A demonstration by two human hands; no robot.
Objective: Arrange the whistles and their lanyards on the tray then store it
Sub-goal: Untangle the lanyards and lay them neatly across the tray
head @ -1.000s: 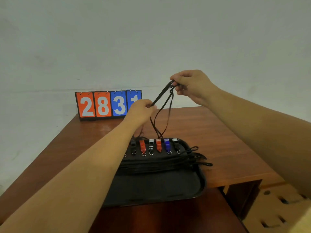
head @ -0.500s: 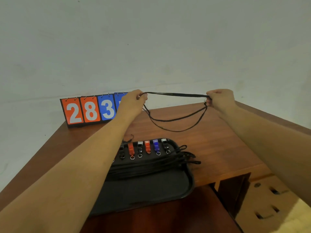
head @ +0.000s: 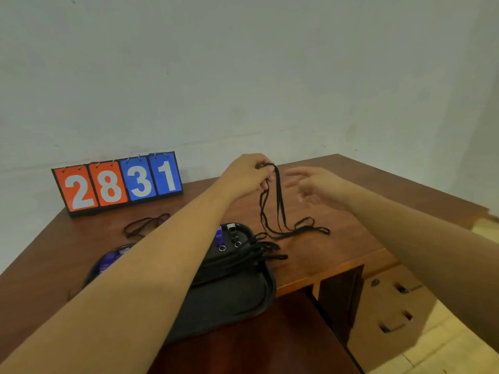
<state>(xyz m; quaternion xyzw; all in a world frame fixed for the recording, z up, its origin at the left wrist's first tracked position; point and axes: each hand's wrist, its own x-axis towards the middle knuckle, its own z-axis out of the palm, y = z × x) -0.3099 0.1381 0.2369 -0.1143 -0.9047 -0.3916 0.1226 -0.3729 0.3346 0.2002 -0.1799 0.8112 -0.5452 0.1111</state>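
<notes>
On the brown wooden desk [head: 337, 247], against a pale wall [head: 243, 76], the following were noted. Item: one black tray [head: 229, 300], lying flat near the front of the desk, its middle largely hidden by the left forearm crossing above it. Item: one blue whistle [head: 219, 233] and one black whistle [head: 232, 230] with a pale top, side by side at the far end of the tray, each with a small metal ring at its near end; a blurred blue shape showed on the tray left of the forearm, kind not determinable. Item: bundled lanyards [head: 251, 252], black, laid across the tray just below the whistles, their looped ends reaching past the right rim onto the desk. Item: one held lanyard [head: 279, 203], black, folded into several strands, gripped at the top by the left hand [head: 247, 175] with fingers curled round it; the strands hung down and their lower loops rested on the desk just right of the tray. Item: right hand [head: 314, 184], fingers spread and holding nothing, blurred, just beside the hanging strands. Item: one loose lanyard [head: 145, 224], black, heaped on the desk beyond the tray. Item: one scoreboard [head: 118, 183], upright at the back left, two orange cards and two blue, reading 2831. Item: one drawer unit [head: 388, 311], light wood with dark handles, under the desk at right.
</notes>
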